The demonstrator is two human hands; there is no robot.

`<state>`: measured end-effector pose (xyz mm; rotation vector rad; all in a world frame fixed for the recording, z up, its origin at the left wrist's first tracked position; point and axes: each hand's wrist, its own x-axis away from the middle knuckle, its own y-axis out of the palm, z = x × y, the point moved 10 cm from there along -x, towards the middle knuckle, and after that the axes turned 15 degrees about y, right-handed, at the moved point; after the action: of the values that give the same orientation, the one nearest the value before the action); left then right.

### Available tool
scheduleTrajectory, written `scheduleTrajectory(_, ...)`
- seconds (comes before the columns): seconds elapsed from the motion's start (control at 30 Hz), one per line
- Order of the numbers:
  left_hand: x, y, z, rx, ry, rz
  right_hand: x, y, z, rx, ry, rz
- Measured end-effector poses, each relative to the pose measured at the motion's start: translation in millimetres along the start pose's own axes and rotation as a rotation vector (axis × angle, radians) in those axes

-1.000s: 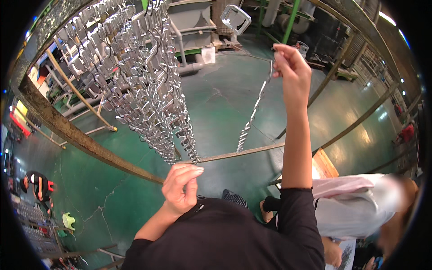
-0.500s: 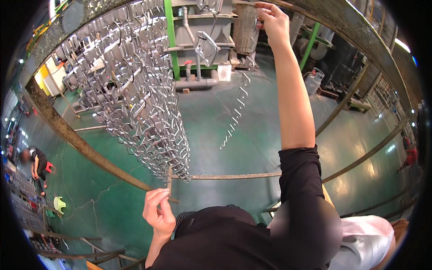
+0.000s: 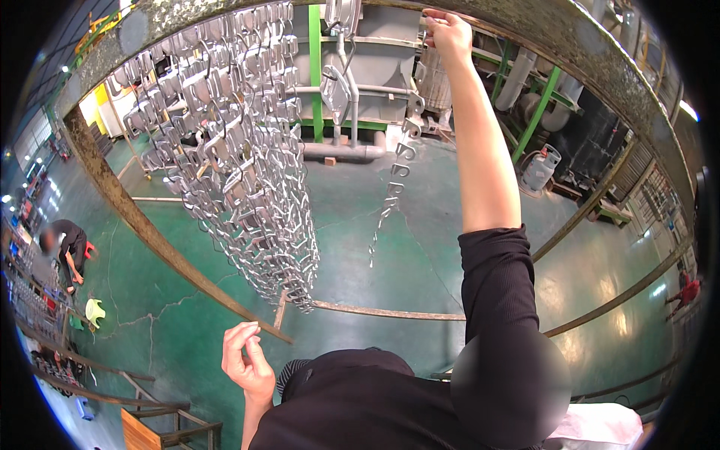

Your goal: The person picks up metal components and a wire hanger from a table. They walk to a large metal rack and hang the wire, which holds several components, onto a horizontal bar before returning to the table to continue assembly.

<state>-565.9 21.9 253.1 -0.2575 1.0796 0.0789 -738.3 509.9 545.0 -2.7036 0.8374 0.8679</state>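
— Raised since a second ago: the right hand [image 3: 451, 36], now near the metal frame's [image 3: 592, 45] top bar. Hanging cluster [image 3: 232, 142] at left. Where's the lone strand [image 3: 394, 189]?

— Right of that, long axis near upright, tail pointing floorward.

— Step in hand?

— Holding it up, I'd judge; next calls for steadiness. Right fingers seemingly pinch its top; left hand [image 3: 246, 360] curls half-open, apparently empty.

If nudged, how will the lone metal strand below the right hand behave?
The strand will probably swing, since its lower end hangs seemingly loose. It's likely floppy, being many small pieces in a row. Its shiny surface may be slippery.
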Motion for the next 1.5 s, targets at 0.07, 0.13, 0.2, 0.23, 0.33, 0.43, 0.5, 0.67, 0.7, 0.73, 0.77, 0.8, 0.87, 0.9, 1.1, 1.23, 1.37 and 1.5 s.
scheduleTrajectory(0.07,4,0,0,-0.007,-0.015,0.007,-2,5,-1,-0.007,-0.005,0.011)
scheduleTrajectory(0.13,7,-1,0,-0.021,-0.024,0.011,-6,12,-3,-0.012,-0.010,0.030)
scheduleTrajectory(0.2,9,-1,1,-0.029,-0.030,0.019,-11,19,-5,-0.009,-0.015,0.058)
scheduleTrajectory(0.23,10,-1,1,-0.031,-0.032,0.025,-13,23,-8,-0.007,-0.020,0.073)
scheduleTrajectory(0.33,12,-3,3,-0.054,-0.044,0.031,-23,35,-16,-0.008,-0.029,0.110)
scheduleTrajectory(0.43,13,-4,4,-0.078,-0.059,0.032,-28,43,-22,-0.005,-0.039,0.138)
scheduleTrajectory(0.5,14,-5,3,-0.088,-0.072,0.035,-30,49,-25,-0.005,-0.043,0.147)
scheduleTrajectory(0.67,19,-8,2,-0.110,-0.107,0.042,-31,56,-29,-0.013,-0.055,0.166)
scheduleTrajectory(0.7,20,-8,2,-0.113,-0.112,0.042,-32,58,-29,-0.016,-0.055,0.169)
scheduleTrajectory(0.73,21,-8,2,-0.115,-0.116,0.042,-31,57,-29,-0.015,-0.056,0.171)
scheduleTrajectory(0.77,21,-8,1,-0.118,-0.120,0.041,-31,57,-29,-0.018,-0.057,0.175)
scheduleTrajectory(0.8,21,-8,2,-0.118,-0.120,0.042,-30,58,-29,-0.019,-0.059,0.174)
scheduleTrajectory(0.87,21,-6,1,-0.116,-0.119,0.041,-29,59,-29,-0.021,-0.062,0.179)
scheduleTrajectory(0.9,19,-7,1,-0.122,-0.120,0.057,-30,61,-29,-0.027,-0.063,0.175)
scheduleTrajectory(1.1,21,-3,-1,-0.100,-0.115,0.052,-23,70,-32,-0.064,-0.071,0.152)
scheduleTrajectory(1.23,22,0,-4,-0.082,-0.129,0.069,2,62,-39,-0.168,-0.107,0.083)
scheduleTrajectory(1.37,26,-7,-12,-0.107,-0.144,0.088,87,75,-61,-0.559,-0.153,-0.303)
scheduleTrajectory(1.5,18,0,-11,-0.057,-0.110,0.096,121,70,-118,-0.693,-0.282,-0.522)
